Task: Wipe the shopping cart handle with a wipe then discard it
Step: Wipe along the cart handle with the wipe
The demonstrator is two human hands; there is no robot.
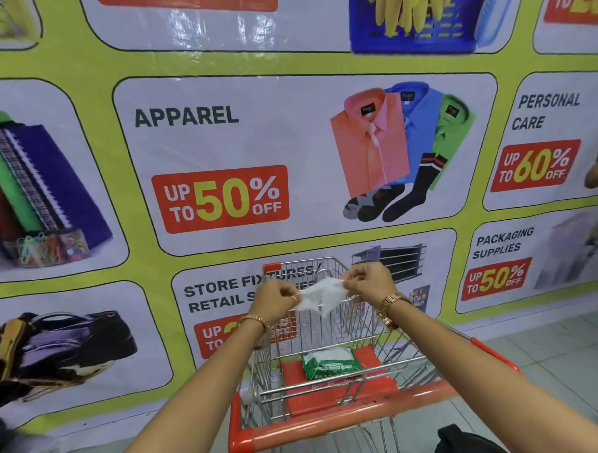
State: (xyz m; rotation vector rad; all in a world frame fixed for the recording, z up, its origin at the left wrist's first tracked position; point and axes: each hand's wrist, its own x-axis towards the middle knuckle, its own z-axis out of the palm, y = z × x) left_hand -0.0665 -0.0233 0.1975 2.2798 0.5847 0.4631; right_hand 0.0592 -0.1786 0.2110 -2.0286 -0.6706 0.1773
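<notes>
A white wipe point(319, 295) is stretched between my two hands above the cart's basket. My left hand point(275, 301) pinches its left edge and my right hand point(370, 281) pinches its right edge. Both arms reach over the orange cart handle point(333, 421), which runs across the near end of the wire shopping cart point(363, 329). A green and white wipes pack point(331, 362) lies on the red child-seat flap point(373, 387) inside the cart, below the wipe.
A large advertising banner point(218, 144) covers the wall right behind the cart. Pale tiled floor point(553, 345) shows to the right. A dark bag point(468, 443) sits at the bottom edge, near my right arm.
</notes>
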